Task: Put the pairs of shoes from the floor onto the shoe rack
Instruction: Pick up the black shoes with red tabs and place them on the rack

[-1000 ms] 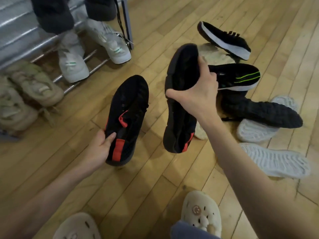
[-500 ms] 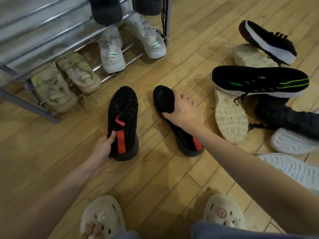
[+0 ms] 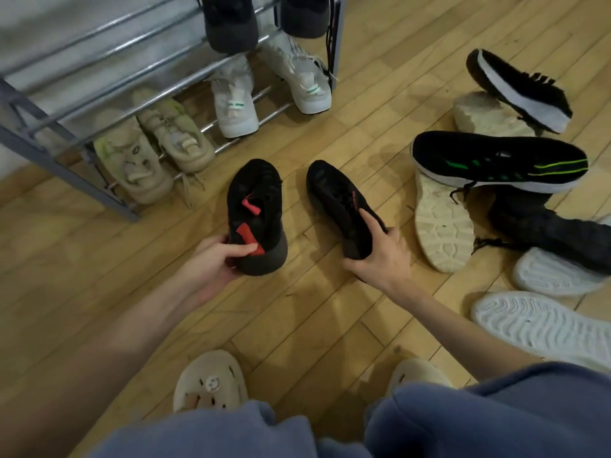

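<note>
Two black shoes with red marks are in the middle of the wooden floor. My left hand (image 3: 216,259) grips the heel of the left black shoe (image 3: 256,206), toe pointing at the rack. My right hand (image 3: 380,256) holds the heel end of the right black shoe (image 3: 334,196), which is upright with its toe forward. The metal shoe rack (image 3: 99,74) stands at the upper left. Its bottom rails carry a beige pair (image 3: 155,150) and a white pair (image 3: 264,94); a dark pair (image 3: 231,24) sits on the shelf above.
A heap of loose shoes lies on the right: a black shoe with green stripes (image 3: 502,163), a black shoe with white sole (image 3: 519,90), a dark boot (image 3: 555,226), cream and white soles (image 3: 443,223) turned up. My feet in cream clogs (image 3: 211,381) are at the bottom.
My right hand has turned the right black shoe from sole-out in the air to upright near the floor and slid back to its heel. My left hand now grips the left shoe's heel.
</note>
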`<state>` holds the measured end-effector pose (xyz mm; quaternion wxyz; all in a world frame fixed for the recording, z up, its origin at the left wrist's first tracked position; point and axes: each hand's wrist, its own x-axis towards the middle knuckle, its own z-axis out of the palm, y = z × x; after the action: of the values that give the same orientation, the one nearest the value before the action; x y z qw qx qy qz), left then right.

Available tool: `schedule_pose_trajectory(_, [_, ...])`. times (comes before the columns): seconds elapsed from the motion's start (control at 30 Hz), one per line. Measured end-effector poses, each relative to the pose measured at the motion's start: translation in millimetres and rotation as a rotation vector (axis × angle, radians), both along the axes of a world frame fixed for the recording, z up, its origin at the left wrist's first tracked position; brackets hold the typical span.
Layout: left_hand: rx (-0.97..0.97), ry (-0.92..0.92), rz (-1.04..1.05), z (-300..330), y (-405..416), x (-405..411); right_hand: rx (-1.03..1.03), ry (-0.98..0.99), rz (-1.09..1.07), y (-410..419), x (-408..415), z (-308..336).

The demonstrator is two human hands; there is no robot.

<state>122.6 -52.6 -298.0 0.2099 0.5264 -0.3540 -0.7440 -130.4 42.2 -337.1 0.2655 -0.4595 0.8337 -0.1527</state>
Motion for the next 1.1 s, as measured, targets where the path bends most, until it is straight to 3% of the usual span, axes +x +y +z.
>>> schedule_pose_trajectory(0.07, [-0.027, -0.002, -0.021, 14.9, 0.1, 0.1, -0.135, -0.059, -0.043, -1.9, -2.9, 14.0])
schedule_pose_trajectory(0.3, [-0.187, 0.000, -0.096, 69.4, -13.6, 9.5, -0.505, 0.050, 0.072, -23.8, -4.7, 74.4])
schedule_pose_trajectory(0.53, [-0.394, 0.031, -0.037, 126.5, -31.9, 20.7, -0.698, 0.022, 0.116, -63.0, 9.3, 127.5])
schedule_pose_trajectory(0.8, [-0.345, 0.040, 0.204, 128.3, -42.6, 59.9, -0.629, -0.115, 0.211, -106.4, 46.0, 146.4])
schedule_pose_trajectory(1.1, [-0.360, 0.044, 0.416, 111.8, -69.8, 90.5, -0.488, -0.098, 0.302, -154.4, 90.9, 130.9])
